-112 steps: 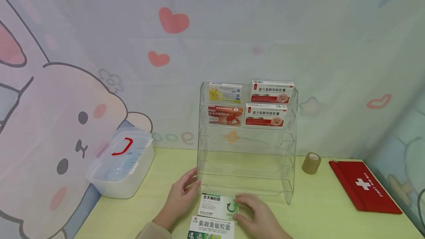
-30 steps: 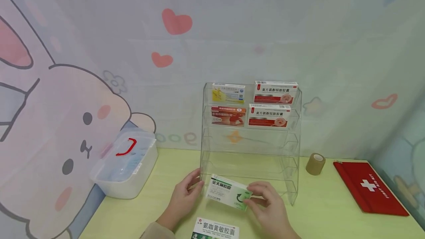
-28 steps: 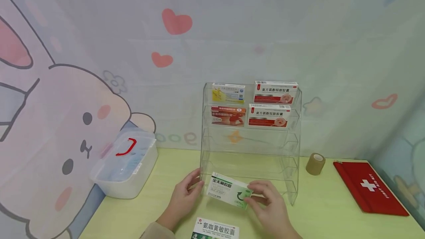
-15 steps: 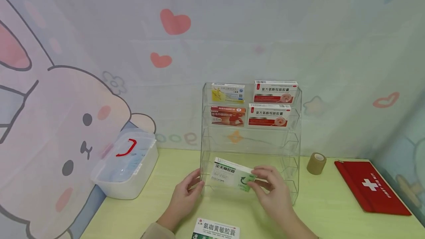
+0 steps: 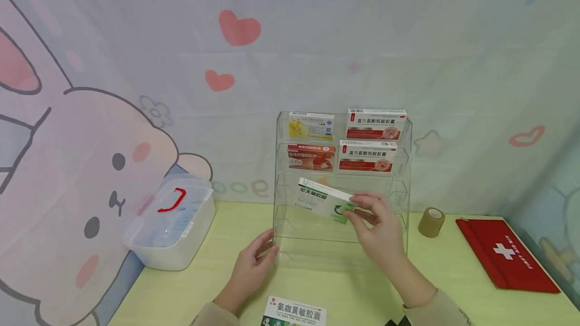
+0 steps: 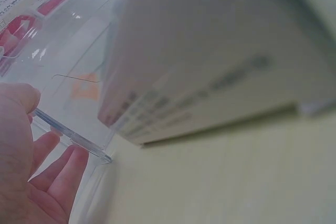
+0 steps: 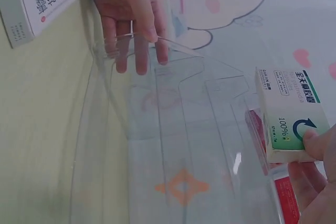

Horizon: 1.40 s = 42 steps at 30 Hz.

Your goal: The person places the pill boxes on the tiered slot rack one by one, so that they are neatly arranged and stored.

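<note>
My right hand (image 5: 380, 225) pinches a white and green medicine box (image 5: 323, 200) by its right end, between thumb and fingers. The box hangs tilted in front of the third tier of a clear acrylic display rack (image 5: 340, 238), its left end higher. In the right wrist view the same medicine box (image 7: 289, 108) shows its printed front. At the rack's lower left edge is my left hand (image 5: 251, 270); the left wrist view shows the thumb (image 6: 18, 98) on one side of the clear panel and fingers on the other. A second medicine box (image 5: 294, 311) lies on the table, partly cut off.
The rack's top two tiers hold a yellow-white box (image 5: 311, 126), an orange-red box (image 5: 311, 157) and two red-white boxes (image 5: 377, 125). A lidded plastic case (image 5: 169, 225) stands left. Right are a brown tape roll (image 5: 431, 222) and a red first aid pouch (image 5: 507, 255).
My right hand has picked the white and green box up from the table and raised it to the rack's third tier. The left hand has stayed at the rack's edge.
</note>
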Motion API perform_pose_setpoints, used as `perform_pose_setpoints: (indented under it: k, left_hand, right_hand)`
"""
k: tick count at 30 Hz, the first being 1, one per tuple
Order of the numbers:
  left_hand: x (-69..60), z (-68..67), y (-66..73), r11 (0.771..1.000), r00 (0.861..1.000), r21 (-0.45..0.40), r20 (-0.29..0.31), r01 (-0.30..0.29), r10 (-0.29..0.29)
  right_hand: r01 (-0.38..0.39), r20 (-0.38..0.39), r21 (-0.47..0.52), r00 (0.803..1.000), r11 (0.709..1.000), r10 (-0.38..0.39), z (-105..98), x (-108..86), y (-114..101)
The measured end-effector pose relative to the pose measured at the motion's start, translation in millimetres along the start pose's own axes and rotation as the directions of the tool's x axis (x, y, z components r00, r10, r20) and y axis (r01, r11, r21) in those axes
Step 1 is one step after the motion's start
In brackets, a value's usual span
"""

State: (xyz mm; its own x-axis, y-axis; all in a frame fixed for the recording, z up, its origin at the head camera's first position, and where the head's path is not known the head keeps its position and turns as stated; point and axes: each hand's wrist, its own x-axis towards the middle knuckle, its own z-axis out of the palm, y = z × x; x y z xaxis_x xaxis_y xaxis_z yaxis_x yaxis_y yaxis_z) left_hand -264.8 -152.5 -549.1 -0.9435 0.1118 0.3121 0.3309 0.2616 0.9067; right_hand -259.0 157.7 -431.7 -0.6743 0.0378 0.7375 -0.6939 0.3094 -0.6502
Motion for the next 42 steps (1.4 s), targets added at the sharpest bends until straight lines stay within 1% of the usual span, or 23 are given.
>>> perform_pose_setpoints:
  k: [4, 8, 16, 22, 29, 34, 42]
  left_hand:
    - [-0.1, -0.2, 0.5, 1.000, 1.000, 0.002, 0.002, 0.001, -0.001]
    - [0.2, 0.3, -0.7, 1.000, 1.000, 0.004, 0.003, -0.002, 0.002]
    - [1.2, 0.3, -4.2, 1.000, 1.000, -0.005, 0.004, -0.013, 0.013]
    - [0.7, 0.4, -5.4, 1.000, 1.000, -0.007, 0.001, -0.010, 0.010]
    - [1.0, 0.0, -3.4, 1.000, 1.000, -0.003, 0.003, -0.009, 0.009]
    - [0.6, -0.4, -2.2, 1.000, 1.000, 0.003, 0.005, -0.008, 0.008]
    - [0.8, -0.7, -3.1, 1.000, 1.000, 0.006, 0.006, -0.009, 0.009]
  right_hand:
    - [0.007, 0.000, -0.029, 1.000, 1.000, -0.007, -0.7, 14.0, -2.0]
    - [-0.015, -0.002, -0.040, 1.000, 0.999, 0.015, -1.7, 24.5, -1.1]
    - [-0.053, -0.004, -0.064, 0.999, 0.997, 0.053, -1.4, 38.1, -1.8]
    - [-0.078, 0.006, -0.114, 0.997, 0.990, 0.079, 2.3, 45.5, 1.4]
    - [-0.073, 0.041, -0.132, 0.996, 0.988, 0.079, 9.0, 52.4, 3.2]
    - [-0.077, 0.061, -0.169, 0.994, 0.983, 0.088, 13.9, 53.3, 4.0]
    - [-0.109, 0.107, -0.217, 0.985, 0.970, 0.135, 19.7, 54.3, 5.2]
